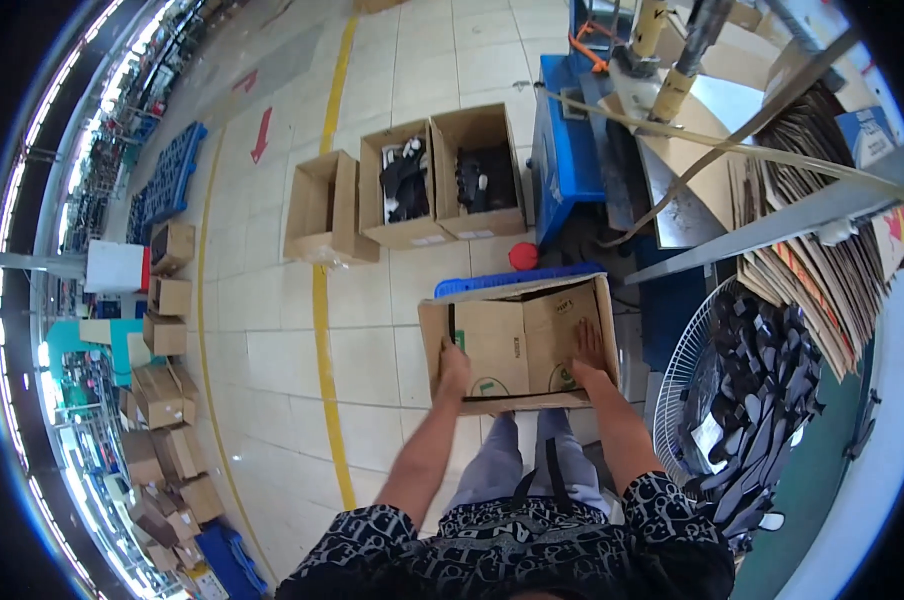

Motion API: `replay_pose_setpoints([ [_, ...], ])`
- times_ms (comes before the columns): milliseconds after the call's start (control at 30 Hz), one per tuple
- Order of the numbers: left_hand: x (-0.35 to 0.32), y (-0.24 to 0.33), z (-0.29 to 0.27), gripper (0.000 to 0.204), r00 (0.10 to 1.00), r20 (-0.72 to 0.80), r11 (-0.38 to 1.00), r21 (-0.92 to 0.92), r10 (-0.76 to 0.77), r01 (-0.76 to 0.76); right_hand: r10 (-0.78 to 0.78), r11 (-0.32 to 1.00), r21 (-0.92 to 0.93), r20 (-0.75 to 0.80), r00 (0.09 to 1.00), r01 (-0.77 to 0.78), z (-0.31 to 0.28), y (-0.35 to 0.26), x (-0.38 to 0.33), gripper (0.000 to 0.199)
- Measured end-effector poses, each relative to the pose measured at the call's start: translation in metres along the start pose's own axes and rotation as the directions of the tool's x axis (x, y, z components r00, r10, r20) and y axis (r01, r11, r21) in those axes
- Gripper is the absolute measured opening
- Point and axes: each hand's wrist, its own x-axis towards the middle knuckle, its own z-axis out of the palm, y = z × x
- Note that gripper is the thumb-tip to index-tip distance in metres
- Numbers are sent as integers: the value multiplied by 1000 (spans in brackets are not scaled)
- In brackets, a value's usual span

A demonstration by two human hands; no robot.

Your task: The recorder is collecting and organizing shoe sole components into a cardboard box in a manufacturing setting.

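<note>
Head view: left hand (455,369), right hand (587,352) within carton rim (431,350), floor tiles (374,362) leftward.

One handled carton (497,345) — three cartons ahead (402,235) — one wire basket (669,400).

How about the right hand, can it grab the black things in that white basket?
Probably yes: the white wire basket stands close by on the right, and the black pieces are heaped up mostly uncovered. The right hand would just have to leave the cardboard box, where it rests inside.
</note>
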Motion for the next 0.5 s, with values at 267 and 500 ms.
replay_pose_setpoints([
  [267,35,-30,44,73,996,-19,964,251,91,-83,-118,990,-51,163,979,128,-2,-6,35,105],
  [500,15,-27,71,115,826,388,501,660,410,-559,-184,983,-2,-23,983,184,43,1,58,105],
])
